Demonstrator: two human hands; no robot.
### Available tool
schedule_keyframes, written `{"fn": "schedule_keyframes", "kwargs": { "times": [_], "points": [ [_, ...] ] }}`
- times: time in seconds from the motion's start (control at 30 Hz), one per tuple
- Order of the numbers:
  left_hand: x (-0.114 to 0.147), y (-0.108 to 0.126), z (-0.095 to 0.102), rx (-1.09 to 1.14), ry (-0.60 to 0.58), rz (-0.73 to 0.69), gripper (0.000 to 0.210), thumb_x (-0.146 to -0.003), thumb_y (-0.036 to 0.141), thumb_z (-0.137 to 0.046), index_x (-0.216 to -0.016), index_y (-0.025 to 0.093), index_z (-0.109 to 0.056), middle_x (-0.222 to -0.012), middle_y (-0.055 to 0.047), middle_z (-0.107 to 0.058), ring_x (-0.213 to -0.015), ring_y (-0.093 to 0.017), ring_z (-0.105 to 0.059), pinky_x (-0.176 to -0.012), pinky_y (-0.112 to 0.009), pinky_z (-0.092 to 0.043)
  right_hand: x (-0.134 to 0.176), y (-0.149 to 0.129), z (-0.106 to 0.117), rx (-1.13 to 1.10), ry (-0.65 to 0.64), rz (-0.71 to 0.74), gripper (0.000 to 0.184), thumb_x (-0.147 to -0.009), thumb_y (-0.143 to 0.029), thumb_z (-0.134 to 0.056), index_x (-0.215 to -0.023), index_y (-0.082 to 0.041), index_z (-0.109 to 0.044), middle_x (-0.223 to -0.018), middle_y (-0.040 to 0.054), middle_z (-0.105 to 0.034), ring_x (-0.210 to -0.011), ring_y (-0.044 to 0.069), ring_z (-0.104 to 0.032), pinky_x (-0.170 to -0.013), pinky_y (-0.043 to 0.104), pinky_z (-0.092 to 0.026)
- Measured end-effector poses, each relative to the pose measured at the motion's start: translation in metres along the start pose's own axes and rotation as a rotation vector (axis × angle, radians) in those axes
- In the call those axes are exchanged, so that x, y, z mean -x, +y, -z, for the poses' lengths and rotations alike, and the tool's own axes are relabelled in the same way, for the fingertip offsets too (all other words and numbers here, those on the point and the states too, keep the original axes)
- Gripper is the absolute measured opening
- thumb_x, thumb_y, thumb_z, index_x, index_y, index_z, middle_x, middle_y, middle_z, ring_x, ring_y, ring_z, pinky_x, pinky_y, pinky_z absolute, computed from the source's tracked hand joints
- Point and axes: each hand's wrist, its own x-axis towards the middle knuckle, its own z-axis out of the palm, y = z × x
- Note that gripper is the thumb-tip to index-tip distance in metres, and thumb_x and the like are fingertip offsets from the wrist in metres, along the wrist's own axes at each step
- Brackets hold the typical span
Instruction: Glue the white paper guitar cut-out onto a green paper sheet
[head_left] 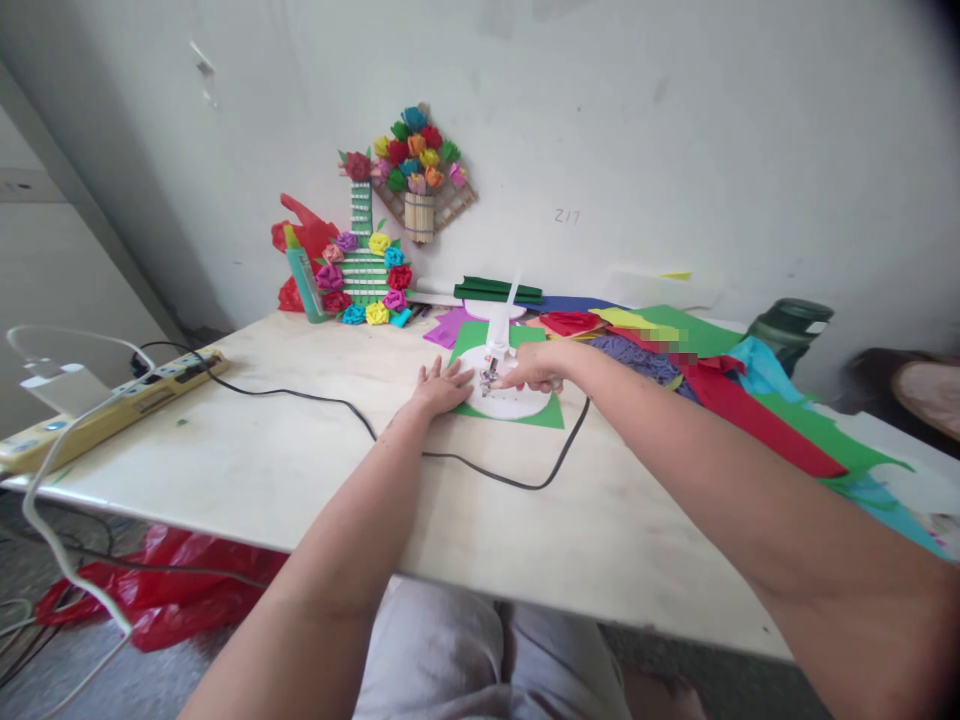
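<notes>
My left hand (pixel 444 387) lies flat with fingers spread, its fingertips at the left edge of a white round disc (pixel 517 402). The disc rests on a green square sheet (pixel 553 412) on the table. My right hand (pixel 536 366) is closed around what looks like a white hot glue gun (pixel 498 333), held over the disc. A clear stick (pixel 514 288) juts from its top end. Its metal tip (pixel 489 376) points down near small dark marks on the disc. A black cord (pixel 525 486) trails from beneath my right wrist. My right fingers partly hide the grip.
At the left stands a yellow power strip (pixel 172 385) with a white charger (pixel 67 388). A green glue bottle (pixel 303 280) and a paper-flower guitar shape (pixel 366 270) stand by the wall. Coloured paper (pixel 772 415), purple yarn (pixel 637 360) and a dark bottle (pixel 787 330) lie at the right.
</notes>
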Motion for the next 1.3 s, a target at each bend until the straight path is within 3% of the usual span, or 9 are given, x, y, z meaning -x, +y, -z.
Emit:
{"fn": "schedule_keyframes", "kwargs": {
  "times": [0.43,0.67,1.0,1.3],
  "points": [
    [-0.002,0.000,-0.001,0.006,-0.005,0.003,0.055,-0.079,0.056,-0.023,-0.132,0.041,-0.023,-0.143,0.011,-0.007,-0.130,-0.026,0.007,-0.101,-0.052,0.001,0.000,-0.003,0.002,0.042,-0.001,-0.018,0.062,-0.053,-0.068,-0.058,-0.080,-0.013,-0.053,-0.054,-0.0005,-0.046,-0.046,0.010,-0.046,-0.045,0.026,-0.043],
    [0.001,0.000,0.000,0.028,0.008,-0.010,0.054,-0.079,0.055,-0.025,-0.132,0.041,-0.024,-0.143,0.010,-0.008,-0.130,-0.026,0.006,-0.101,-0.051,0.001,0.000,0.005,0.000,-0.049,-0.014,-0.028,0.057,-0.057,-0.064,-0.058,-0.081,-0.013,-0.052,-0.050,-0.0037,-0.041,-0.040,0.008,-0.040,-0.043,0.025,-0.040],
    [0.000,0.000,0.000,0.031,0.007,0.008,0.056,-0.077,0.059,-0.023,-0.131,0.043,-0.024,-0.143,0.012,-0.009,-0.130,-0.027,0.006,-0.101,-0.052,0.000,0.021,0.014,-0.001,-0.207,0.111,0.037,0.044,-0.069,-0.055,-0.055,-0.080,-0.013,-0.053,-0.046,-0.0051,-0.036,-0.037,0.006,-0.036,-0.038,0.021,-0.033],
    [0.000,-0.001,0.001,0.031,0.007,0.011,0.056,-0.077,0.059,-0.024,-0.131,0.043,-0.024,-0.143,0.012,-0.009,-0.130,-0.027,0.006,-0.102,-0.051,0.000,0.037,0.025,0.007,-0.235,0.135,0.015,0.043,-0.068,-0.055,-0.056,-0.078,-0.014,-0.053,-0.047,-0.0044,-0.037,-0.038,0.006,-0.036,-0.038,0.021,-0.033]
  ]
}}
